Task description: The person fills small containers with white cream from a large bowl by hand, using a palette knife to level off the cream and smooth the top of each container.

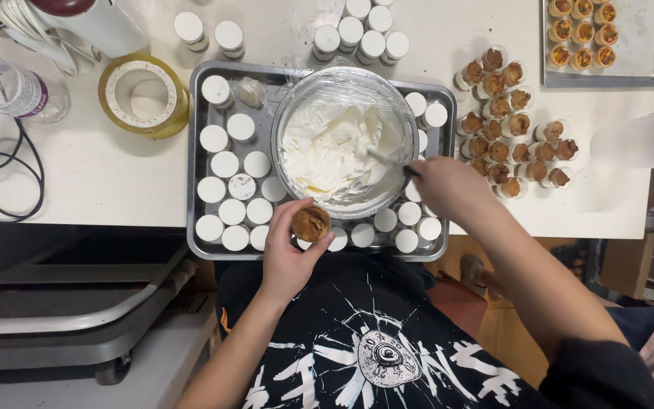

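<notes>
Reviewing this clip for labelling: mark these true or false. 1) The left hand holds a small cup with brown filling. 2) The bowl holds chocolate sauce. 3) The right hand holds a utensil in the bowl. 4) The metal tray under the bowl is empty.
1) True: the left hand holds the small cup.
2) False: the bowl holds white cream.
3) True: the right hand grips a utensil.
4) False: the metal tray carries many white-topped cups.
</notes>
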